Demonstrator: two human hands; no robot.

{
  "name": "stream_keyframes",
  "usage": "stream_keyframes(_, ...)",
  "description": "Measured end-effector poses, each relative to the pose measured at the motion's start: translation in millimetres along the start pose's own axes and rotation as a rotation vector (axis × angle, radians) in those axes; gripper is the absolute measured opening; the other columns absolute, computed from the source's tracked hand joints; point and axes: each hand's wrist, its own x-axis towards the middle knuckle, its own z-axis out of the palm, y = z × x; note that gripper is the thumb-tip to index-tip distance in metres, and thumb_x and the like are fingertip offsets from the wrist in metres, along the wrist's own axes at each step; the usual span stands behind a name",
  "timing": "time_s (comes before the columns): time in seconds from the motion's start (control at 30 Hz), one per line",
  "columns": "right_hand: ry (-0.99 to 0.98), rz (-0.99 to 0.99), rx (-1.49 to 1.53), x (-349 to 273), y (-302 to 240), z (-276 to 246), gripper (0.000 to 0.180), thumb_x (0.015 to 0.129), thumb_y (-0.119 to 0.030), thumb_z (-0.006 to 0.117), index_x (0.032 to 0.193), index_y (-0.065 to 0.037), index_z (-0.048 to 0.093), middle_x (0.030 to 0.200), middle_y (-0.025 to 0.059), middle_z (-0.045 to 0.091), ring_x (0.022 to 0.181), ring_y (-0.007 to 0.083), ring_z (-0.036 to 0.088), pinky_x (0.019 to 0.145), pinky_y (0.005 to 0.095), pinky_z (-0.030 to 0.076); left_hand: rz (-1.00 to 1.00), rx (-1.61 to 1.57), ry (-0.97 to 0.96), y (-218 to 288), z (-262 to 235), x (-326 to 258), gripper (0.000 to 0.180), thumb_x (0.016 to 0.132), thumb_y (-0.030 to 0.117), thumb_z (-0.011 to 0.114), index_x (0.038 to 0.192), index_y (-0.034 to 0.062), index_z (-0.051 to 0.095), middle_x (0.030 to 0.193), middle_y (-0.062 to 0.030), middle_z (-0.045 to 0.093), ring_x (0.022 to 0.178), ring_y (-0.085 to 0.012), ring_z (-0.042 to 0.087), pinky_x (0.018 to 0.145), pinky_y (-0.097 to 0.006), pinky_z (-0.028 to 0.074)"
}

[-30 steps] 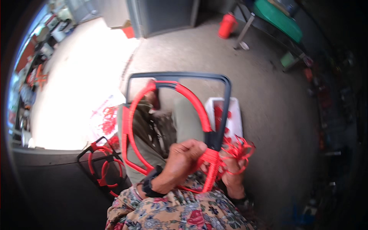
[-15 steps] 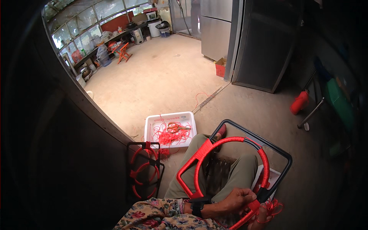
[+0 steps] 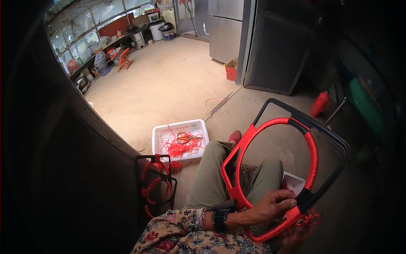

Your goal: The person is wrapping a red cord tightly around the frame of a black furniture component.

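Observation:
A black rectangular frame point(image 3: 312, 163) with a round ring inside it stands tilted over my lap. Red cord is wound tightly round much of the ring and one side; other stretches show bare black. My left hand point(image 3: 274, 205), with a dark watch at the wrist, grips the lower right part of the ring, thumb and fingers closed at the border of red winding and black. Below it, my right hand point(image 3: 296, 232) is in shadow and partly hidden behind the frame, its fingers closed around red cord point(image 3: 312, 220) that hangs in a loose bunch.
A white tray point(image 3: 204, 143) with tangled red cord and orange-handled scissors point(image 3: 183, 137) lies on the floor ahead. Similar red-wound frames point(image 3: 157, 186) lean at the left. A white container point(image 3: 296, 182) stands beside my knee, and a red bottle point(image 3: 320, 104) farther right.
The frame has swung up and to the right, turning more upright. Both hands have moved slightly right with it, the left still gripping it. The whole view has shifted a little.

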Motion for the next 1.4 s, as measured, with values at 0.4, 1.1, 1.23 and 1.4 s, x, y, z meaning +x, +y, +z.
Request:
stream_keyframes(0.4, -0.027, 0.281, -0.208, 22, 19, -5, 0.034, 0.076, -0.006, 0.076, 0.106, -0.007, 0.060, 0.093, 0.0008, 0.064, 0.076, 0.0064, 0.059, 0.061, 0.0236, 0.047, -0.048, -0.407, 0.096, -9, -97, 26, 0.020, 0.090, 0.019, 0.049, 0.081, 0.0014, 0.050, 0.066, -0.0072, 0.052, 0.045, -0.0158, 0.049, 0.037, -0.026, 0.041)
stream_keyframes(1.1, -0.013, 0.232, -0.261, 86, 38, -25, 0.033, 0.090, -0.026, 0.062, 0.112, -0.001, 0.060, 0.088, 0.0017, 0.064, 0.062, 0.0050, 0.053, 0.049, 0.0199, 0.037, -0.073, -0.501, 0.209, 0, -103, 32, 0.019, 0.090, 0.019, 0.051, 0.080, 0.0026, 0.048, 0.065, -0.0067, 0.052, 0.046, -0.0165, 0.051, 0.040, -0.026, 0.044)
stream_keyframes(1.23, 0.042, 0.171, -0.339, 100, 26, -24, 0.033, 0.091, -0.030, 0.060, 0.106, -0.001, 0.064, 0.084, 0.0001, 0.064, 0.058, 0.0043, 0.049, 0.048, 0.0198, 0.034, -0.090, -0.430, 0.200, -7, -97, 34, 0.022, 0.092, 0.021, 0.051, 0.080, 0.0038, 0.047, 0.066, -0.0063, 0.051, 0.048, -0.0160, 0.051, 0.043, -0.025, 0.044)
stream_keyframes(1.4, 0.019, 0.106, -0.253, 105, 17, -22, 0.025, 0.089, -0.023, 0.062, 0.106, -0.005, 0.066, 0.084, 0.0001, 0.065, 0.056, 0.0041, 0.047, 0.047, 0.0204, 0.034, -0.024, -0.350, 0.166, -14, -96, 31, 0.033, 0.090, 0.028, 0.052, 0.104, -0.0023, 0.051, 0.075, -0.0121, 0.056, 0.052, -0.0199, 0.056, 0.045, -0.027, 0.047)
